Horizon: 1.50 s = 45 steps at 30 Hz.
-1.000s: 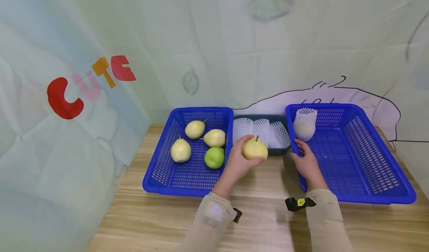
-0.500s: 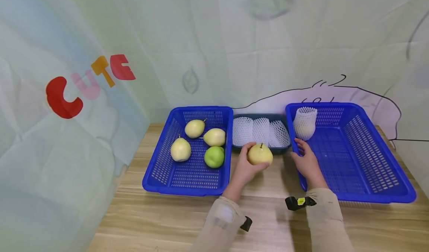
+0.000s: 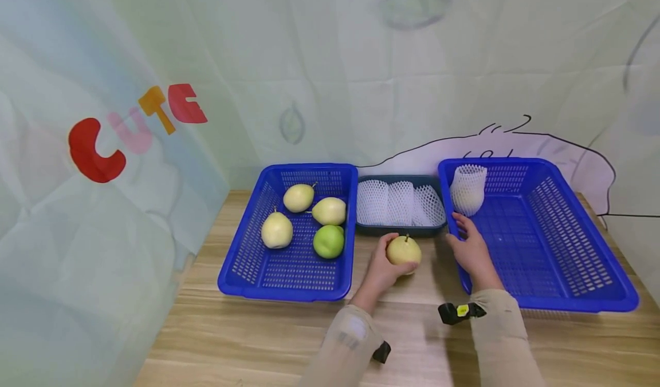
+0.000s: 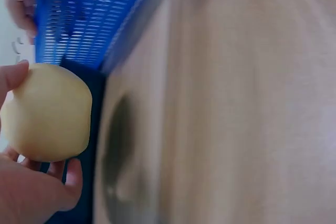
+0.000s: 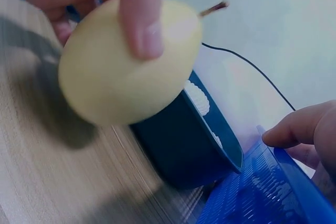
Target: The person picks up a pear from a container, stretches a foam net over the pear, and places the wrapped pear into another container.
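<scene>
In the head view my left hand (image 3: 382,271) grips a pale yellow pear (image 3: 404,251), its stem pointing up. Thumb and fingers wrap the sides of the pear (image 5: 126,72) in the right wrist view, where it hangs above the table with its shadow below. My right hand (image 3: 473,256) holds the left rim of the right blue basket (image 3: 577,304), thumb outside the rim. Inside that basket, at its back left corner, stands a pear in a white foam net (image 3: 468,191). Behind the held pear, a dark green tray (image 3: 425,232) contains several white foam net sleeves (image 3: 373,201).
The left blue basket (image 3: 289,293) holds several pale pears (image 3: 277,230) and a green apple-like fruit (image 3: 328,241). All containers stand on a wood-grain table (image 3: 247,341). A printed cloth backdrop (image 3: 330,89) rises directly behind them.
My left hand has carried the pear toward me and slightly right, away from the front of the green tray. My right hand stays at the basket rim.
</scene>
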Available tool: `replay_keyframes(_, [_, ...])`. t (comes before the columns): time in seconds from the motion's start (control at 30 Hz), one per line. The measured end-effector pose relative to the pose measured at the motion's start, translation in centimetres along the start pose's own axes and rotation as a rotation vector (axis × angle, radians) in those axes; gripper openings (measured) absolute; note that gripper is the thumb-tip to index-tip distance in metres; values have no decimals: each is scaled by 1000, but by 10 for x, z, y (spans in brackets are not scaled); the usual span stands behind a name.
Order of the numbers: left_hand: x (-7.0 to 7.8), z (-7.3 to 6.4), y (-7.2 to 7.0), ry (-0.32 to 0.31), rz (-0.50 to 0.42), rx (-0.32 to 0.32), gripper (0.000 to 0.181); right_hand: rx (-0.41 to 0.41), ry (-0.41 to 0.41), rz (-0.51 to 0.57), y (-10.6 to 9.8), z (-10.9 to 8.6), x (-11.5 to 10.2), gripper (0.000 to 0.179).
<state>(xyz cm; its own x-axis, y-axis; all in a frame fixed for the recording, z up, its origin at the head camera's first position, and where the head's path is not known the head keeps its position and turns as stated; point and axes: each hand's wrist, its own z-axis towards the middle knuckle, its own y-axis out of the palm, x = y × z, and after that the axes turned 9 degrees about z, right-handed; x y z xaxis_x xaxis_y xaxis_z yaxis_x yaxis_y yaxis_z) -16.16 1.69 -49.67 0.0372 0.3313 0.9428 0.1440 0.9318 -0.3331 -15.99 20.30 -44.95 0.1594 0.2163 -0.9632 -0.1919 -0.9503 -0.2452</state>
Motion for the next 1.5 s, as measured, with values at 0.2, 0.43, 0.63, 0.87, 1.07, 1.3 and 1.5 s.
replay_keyframes(0.2, [-11, 0, 6, -2, 24, -1, 70, 0, 4, -13, 1, -1, 0, 55])
replay_keyframes(0.43, [-15, -1, 8, 4, 19, 2, 70, 5, 1, -16, 2, -1, 1, 54])
replay_keyframes(0.63, [-14, -1, 7, 8, 41, -14, 71, 8, -18, -4, 1, -1, 2, 55])
replay_keyframes(0.87, [-15, 1, 9, 1, 103, -6, 74, 2, -2, -11, 2, -1, 2, 55])
replay_keyframes(1.07, [-17, 2, 11, 16, 196, 19, 75, 2, 8, -10, 2, -1, 2, 55])
replay_keyframes(1.3, [15, -11, -6, 74, 489, 37, 80, -8, 17, -10, 2, -2, 2, 55])
replay_keyframes(1.5, [50, -22, -62, 244, 622, 103, 46, -2, -12, -16, 0, -1, -2, 54])
